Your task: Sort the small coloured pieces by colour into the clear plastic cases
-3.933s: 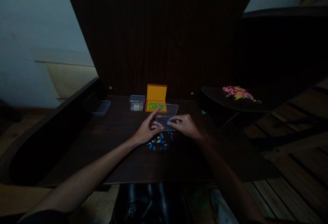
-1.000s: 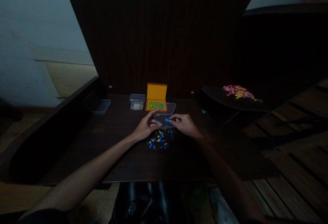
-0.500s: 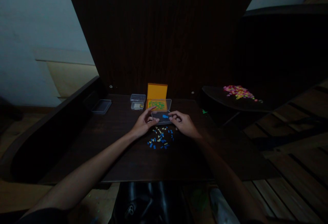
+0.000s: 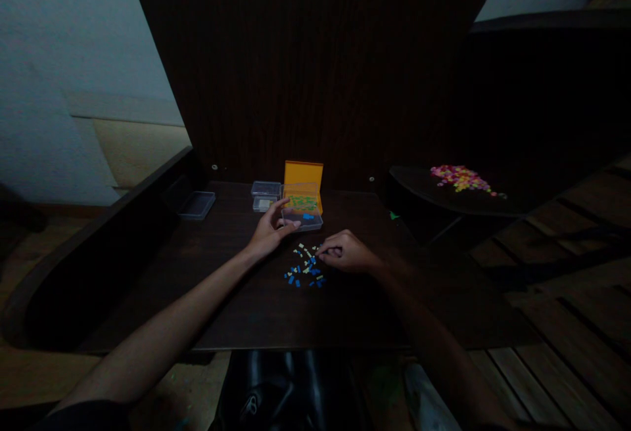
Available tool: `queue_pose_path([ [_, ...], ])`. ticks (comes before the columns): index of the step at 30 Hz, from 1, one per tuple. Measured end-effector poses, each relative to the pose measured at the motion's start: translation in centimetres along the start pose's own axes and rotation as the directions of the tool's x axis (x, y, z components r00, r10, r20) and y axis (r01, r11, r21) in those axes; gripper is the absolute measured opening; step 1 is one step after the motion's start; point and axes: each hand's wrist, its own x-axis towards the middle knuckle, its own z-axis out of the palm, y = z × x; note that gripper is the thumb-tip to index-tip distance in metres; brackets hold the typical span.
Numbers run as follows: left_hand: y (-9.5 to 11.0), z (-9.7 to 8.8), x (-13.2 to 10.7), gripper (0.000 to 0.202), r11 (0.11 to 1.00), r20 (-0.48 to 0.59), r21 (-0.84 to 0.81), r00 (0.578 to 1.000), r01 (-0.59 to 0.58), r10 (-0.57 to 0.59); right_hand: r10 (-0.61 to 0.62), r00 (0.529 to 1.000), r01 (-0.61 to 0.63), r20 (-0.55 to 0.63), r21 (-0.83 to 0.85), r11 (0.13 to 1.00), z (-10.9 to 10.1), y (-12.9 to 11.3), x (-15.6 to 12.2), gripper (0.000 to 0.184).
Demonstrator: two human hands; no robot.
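Observation:
My left hand [image 4: 266, 232] rests on the dark table [image 4: 236, 299], its fingers touching the left end of a small clear plastic box [image 4: 302, 219] that has a blue piece inside and its lid raised. My right hand [image 4: 345, 253] lies curled by a scatter of small blue and pale pieces [image 4: 304, 267], fingertips pinched at the pile's right edge; what they hold is too small to make out. Just behind the clear box stands an open orange box [image 4: 302, 189] with green pieces in it.
Two small clear boxes [image 4: 265, 194] sit left of the orange box, and a clear lid [image 4: 196, 205] lies at the far left by the table's raised rim. A heap of pink and yellow pieces [image 4: 459, 178] lies on a dark side surface at right. A dark panel rises behind.
The clear box has slid away from me toward the orange box and its lid now stands up. My right hand left the box and came down to the loose pieces.

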Motion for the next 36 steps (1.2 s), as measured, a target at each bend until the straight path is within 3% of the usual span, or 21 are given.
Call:
queue_pose_path([
  [3, 0.13, -0.09, 0.07, 0.071, 1.000, -0.019, 0.013, 1.000, -0.001, 0.002, 0.002, 0.996, 0.004, 0.094, -0.060, 0.998, 0.19, 0.34, -0.03, 0.024],
  [8, 0.12, -0.06, 0.07, 0.069, 1.000, -0.024, 0.014, 1.000, -0.005, 0.006, 0.047, 0.987, -0.032, 0.152, -0.099, 0.995, 0.08, 0.53, -0.06, 0.028],
  [36, 0.37, 0.10, -0.05, 0.069, 1.000, -0.028, -0.007, 1.000, 0.014, -0.015, 0.037, 0.983, -0.016, 0.177, -0.118, 0.993, 0.03, 0.25, -0.13, 0.031],
])
